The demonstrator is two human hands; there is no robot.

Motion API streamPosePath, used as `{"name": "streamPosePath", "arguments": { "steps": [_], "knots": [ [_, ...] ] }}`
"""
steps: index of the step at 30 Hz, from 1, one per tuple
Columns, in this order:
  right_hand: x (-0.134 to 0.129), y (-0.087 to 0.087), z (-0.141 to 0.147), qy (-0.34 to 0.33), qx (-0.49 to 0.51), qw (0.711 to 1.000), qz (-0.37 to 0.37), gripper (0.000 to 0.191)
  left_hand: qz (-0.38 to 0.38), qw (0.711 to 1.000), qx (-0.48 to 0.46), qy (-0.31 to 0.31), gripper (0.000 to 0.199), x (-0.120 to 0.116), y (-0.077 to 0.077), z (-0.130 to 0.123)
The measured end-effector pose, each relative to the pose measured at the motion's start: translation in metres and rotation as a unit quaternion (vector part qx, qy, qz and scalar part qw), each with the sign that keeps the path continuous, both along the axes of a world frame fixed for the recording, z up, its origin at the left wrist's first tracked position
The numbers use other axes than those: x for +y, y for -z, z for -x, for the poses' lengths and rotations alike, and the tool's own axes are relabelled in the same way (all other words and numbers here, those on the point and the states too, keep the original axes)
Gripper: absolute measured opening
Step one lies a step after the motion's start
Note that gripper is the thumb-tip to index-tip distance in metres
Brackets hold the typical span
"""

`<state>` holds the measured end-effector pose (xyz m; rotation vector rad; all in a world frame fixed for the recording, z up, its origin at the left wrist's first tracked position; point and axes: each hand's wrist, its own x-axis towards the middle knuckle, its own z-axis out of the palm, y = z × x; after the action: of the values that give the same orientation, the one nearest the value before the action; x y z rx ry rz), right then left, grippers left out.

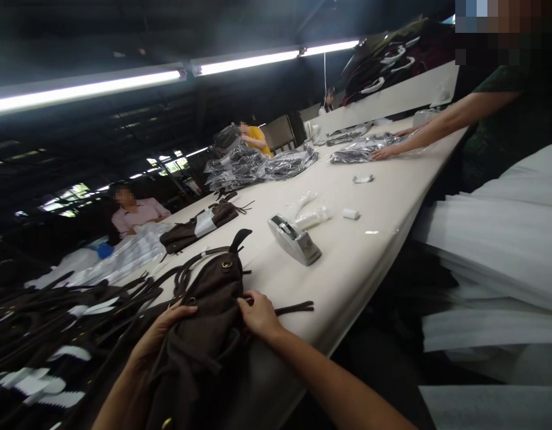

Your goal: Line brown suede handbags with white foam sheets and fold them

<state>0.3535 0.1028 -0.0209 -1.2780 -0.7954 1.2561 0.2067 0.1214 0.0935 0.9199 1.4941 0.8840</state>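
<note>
A dark brown fabric bag [208, 334] with cord straps and brass-coloured rings lies in front of me on the near end of the table. My left hand [170, 322] grips its left side, thumb on top and fingers hidden beneath. At its right edge my right hand [260, 313] pinches the fabric between thumb and fingers. A dark strap end sticks up from the bag's far end. Dark cords [296, 308] stretch over the table to the right of my right hand.
Several similar brown bags with white paper wraps are heaped at left [79, 334]. A grey tape dispenser [296, 239] stands on the white table [347, 263]. A co-worker's hands [387, 149] press a plastic-wrapped bundle [358, 149]. White sheets [495, 251] are stacked at right.
</note>
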Motion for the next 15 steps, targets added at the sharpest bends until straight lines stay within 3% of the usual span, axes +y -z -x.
{"name": "streamPosePath", "arguments": {
  "steps": [2,4,7,10,13,15],
  "knots": [
    [0.001,-0.003,-0.003,0.041,-0.157,0.987,-0.020,0.016,-0.014,1.000,0.007,0.011,0.039,0.002,-0.001,-0.001],
    [0.002,-0.005,-0.006,0.016,-0.196,0.980,-0.001,0.022,-0.031,0.999,0.015,0.042,0.043,0.003,-0.004,-0.001],
    [0.007,-0.010,-0.008,-0.095,-0.028,0.993,0.062,0.041,-0.044,0.995,0.037,0.078,0.048,0.003,-0.010,-0.002],
    [0.012,-0.022,-0.009,-0.185,0.126,0.970,0.096,0.045,-0.052,0.992,0.078,0.087,0.049,0.005,-0.012,-0.003],
    [0.015,-0.037,-0.020,-0.209,0.138,0.964,0.091,0.037,-0.070,0.982,0.135,0.108,0.048,0.010,-0.014,-0.002],
    [0.015,-0.047,-0.036,-0.180,0.125,0.973,0.074,0.031,-0.088,0.970,0.196,0.116,0.046,0.015,-0.019,0.002]
  ]
}}
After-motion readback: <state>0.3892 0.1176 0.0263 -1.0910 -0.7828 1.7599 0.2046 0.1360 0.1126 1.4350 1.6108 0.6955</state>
